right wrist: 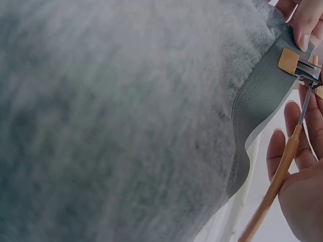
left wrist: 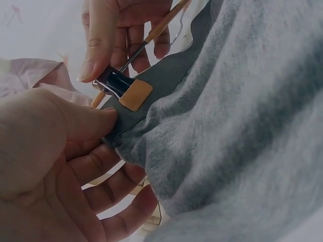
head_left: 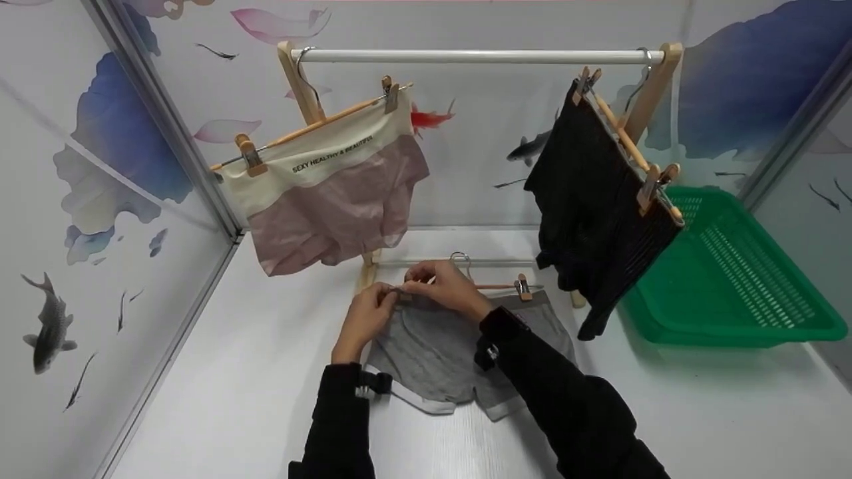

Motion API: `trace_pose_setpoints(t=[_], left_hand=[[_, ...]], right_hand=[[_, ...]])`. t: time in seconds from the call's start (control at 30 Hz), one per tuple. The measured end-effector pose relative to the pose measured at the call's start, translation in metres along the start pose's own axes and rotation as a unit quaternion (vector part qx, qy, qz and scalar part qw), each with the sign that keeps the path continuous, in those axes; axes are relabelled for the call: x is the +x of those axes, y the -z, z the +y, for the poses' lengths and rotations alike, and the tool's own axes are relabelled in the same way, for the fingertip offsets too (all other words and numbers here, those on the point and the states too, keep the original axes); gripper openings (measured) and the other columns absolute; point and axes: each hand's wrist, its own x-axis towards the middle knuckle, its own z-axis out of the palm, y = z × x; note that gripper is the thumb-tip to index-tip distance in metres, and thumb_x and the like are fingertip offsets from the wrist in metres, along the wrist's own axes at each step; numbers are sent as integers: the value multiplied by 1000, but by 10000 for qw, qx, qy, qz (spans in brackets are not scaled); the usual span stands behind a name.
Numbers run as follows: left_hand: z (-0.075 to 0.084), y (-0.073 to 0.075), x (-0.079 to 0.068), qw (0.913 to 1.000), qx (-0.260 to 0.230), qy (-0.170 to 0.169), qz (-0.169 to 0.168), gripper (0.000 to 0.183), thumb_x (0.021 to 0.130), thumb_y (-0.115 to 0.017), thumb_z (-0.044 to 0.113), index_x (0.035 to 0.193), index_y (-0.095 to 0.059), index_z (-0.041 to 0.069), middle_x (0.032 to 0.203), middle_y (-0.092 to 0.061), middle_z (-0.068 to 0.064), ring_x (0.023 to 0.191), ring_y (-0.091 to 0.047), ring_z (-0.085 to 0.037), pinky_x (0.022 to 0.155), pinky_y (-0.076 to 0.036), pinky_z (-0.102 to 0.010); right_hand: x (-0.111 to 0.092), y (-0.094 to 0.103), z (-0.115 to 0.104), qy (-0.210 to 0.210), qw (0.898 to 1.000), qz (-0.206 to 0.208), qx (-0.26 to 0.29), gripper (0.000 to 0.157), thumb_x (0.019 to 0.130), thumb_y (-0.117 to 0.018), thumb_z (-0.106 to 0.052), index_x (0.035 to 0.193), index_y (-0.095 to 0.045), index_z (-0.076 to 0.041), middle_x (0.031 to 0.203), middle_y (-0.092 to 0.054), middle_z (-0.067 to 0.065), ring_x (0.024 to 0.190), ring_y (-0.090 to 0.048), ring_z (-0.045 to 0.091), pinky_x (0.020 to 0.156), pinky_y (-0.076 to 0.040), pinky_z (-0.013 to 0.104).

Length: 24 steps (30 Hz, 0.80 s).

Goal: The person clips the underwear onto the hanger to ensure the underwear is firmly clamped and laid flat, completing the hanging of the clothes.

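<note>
Grey boxer shorts (head_left: 432,346) with a darker waistband (left wrist: 166,75) lie over the table's middle, along a wooden clip hanger (right wrist: 282,169). My left hand (head_left: 368,316) pinches the waistband's left corner between thumb and fingers. Just beside it, my right hand (head_left: 447,285) grips the hanger's left clip (left wrist: 136,95), thumb on its handle and fingers behind. That clip's tan pad lies against the waistband. Toward the right end, another clip (head_left: 524,287) sits on the waistband. The hanger's hook (head_left: 460,256) points away from me.
A rack with a white rail (head_left: 479,56) stands behind. Pink-and-cream underpants (head_left: 339,213) hang on its left, a black garment (head_left: 592,219) on its right. At the right stands a green basket (head_left: 732,273). Printed wall panels (head_left: 133,266) enclose the white table (head_left: 233,399).
</note>
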Motion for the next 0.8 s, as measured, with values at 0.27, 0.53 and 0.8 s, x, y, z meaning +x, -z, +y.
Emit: trace_pose_setpoints(t=[0.27,0.53,0.8], left_hand=[[-2,-4,-1,9997,210,45,87,12,102,-61,12,102,-70,3,84,-64,-3,76,-57,-19,72,-47,-38],[-5,-5,-3,9992,384,92,70,14,102,-61,10,105,-69,1,98,-70,-11,92,-66,-27,82,-52,-46],[-7,-6,-2,9986,534,41,44,12,100,-61,9,105,-69,0,100,-71,-14,95,-67,-31,86,-52,-50]], right_hand=[[-4,4,-1,142,9990,-271,-325,22,93,-77,-26,105,-75,-7,105,-73,3,98,-66,20,89,-53,45],[-12,9,-1,121,9980,-273,-563,26,98,-70,-18,118,-73,-1,113,-72,13,101,-69,26,89,-54,42],[-16,2,3,-48,9969,-377,-688,20,98,-69,-12,114,-74,-1,108,-74,12,100,-69,25,88,-54,40]])
